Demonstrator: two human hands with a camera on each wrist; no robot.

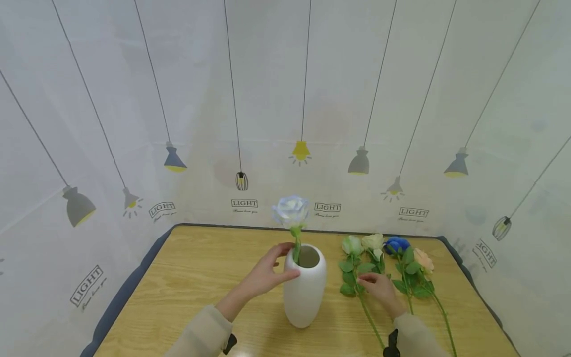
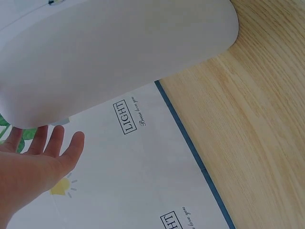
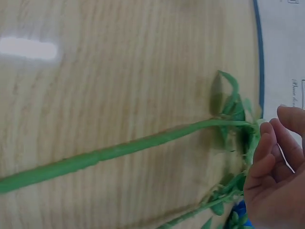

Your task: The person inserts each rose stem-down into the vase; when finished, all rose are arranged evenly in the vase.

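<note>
Beside the tall white ceramic-looking vase (image 1: 305, 297) the left hand (image 1: 265, 272) holds, crowded green leaves (image 1: 366, 267) could snag if the right hand (image 1: 378, 288), its grip unclear, lifts the long-stemmed pale-green rose (image 1: 352, 246).

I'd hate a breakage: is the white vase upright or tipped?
Upright: in the head view the white vase stands base-down on the table, its round mouth facing up.

Upright white vase (image 1: 305, 297), 1 pale-blue rose (image 1: 291, 210) in its mouth; 1 greenish-white rose (image 1: 352, 245) lying alongside
</note>
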